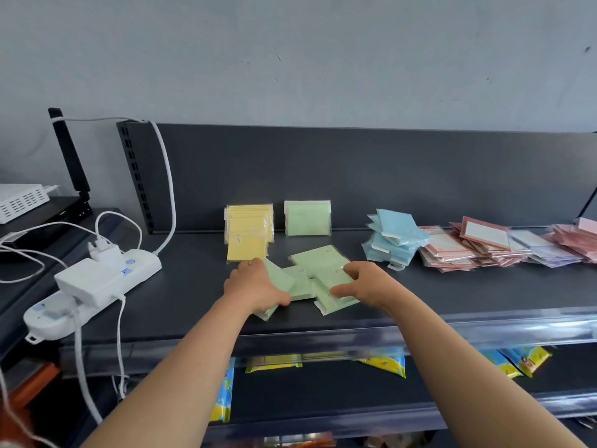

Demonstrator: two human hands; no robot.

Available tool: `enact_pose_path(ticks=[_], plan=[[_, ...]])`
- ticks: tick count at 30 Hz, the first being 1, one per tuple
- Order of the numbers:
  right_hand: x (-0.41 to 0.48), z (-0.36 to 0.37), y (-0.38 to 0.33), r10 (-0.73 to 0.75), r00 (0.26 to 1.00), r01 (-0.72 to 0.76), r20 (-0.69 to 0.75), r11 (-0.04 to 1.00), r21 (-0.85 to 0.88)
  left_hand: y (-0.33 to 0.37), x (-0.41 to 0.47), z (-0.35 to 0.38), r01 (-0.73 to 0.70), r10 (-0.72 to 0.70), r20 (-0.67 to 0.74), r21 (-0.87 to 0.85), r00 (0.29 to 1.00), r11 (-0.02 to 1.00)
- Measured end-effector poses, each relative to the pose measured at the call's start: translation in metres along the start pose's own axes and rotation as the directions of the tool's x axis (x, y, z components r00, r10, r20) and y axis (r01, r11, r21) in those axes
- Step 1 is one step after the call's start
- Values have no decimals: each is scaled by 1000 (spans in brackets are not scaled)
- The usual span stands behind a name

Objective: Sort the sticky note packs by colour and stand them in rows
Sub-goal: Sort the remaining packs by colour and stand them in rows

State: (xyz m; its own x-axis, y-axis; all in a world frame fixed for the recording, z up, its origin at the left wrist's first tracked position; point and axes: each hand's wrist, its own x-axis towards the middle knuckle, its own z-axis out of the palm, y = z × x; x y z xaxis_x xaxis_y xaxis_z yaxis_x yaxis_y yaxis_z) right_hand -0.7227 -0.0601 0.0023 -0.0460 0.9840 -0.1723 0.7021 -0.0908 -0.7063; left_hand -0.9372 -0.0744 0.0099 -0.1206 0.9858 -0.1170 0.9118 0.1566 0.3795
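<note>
Several loose green sticky note packs (318,260) lie flat in a jumble at the middle of the dark shelf (484,295). My left hand (255,284) grips the leftmost green pack, thumb under its near edge. My right hand (358,284) holds the green packs on the right side of the jumble, fingers curled over them. Behind, a row of yellow packs (248,232) stands upright against the back panel. A green pack (308,218) stands beside that row. Farther right lie a blue pile (395,239) and pink and red piles (478,244).
A white power strip (93,282) with chargers and cables lies on the shelf's left end. A black router with an antenna (69,153) sits on the left unit. Yellow-blue packets (384,362) hang on the lower shelf.
</note>
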Motion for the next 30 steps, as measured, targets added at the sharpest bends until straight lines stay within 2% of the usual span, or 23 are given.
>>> enact_pose_path(ticks=[4,8,10,15,18,24,27,30], plan=[[-6,0,-3,5,1000,-5,5,1000,18,6,-3,-1,-98,98,16,-21,995,995],[-5,-10,-10,-19,996,26,-90,996,82,18,3,-3,-198,178,-108,-225,978,954],[4,-12,-12,8,997,-1,-83,996,84,26,11,-3,-216,186,-134,-264,973,940],[32,-14,-17,74,996,-71,-47,995,70,49,46,3,-170,169,-20,-119,985,978],[44,-14,-16,97,994,-85,-60,980,182,59,59,4,-125,127,37,-40,991,991],[59,-9,-14,84,993,-42,-82,906,421,59,81,1,-20,23,159,-19,987,1000],[67,-7,-12,63,991,1,-119,878,479,55,84,2,-35,52,119,-137,992,990],[71,-11,-11,8,980,104,-199,830,548,52,85,1,-87,60,-79,-403,995,911]])
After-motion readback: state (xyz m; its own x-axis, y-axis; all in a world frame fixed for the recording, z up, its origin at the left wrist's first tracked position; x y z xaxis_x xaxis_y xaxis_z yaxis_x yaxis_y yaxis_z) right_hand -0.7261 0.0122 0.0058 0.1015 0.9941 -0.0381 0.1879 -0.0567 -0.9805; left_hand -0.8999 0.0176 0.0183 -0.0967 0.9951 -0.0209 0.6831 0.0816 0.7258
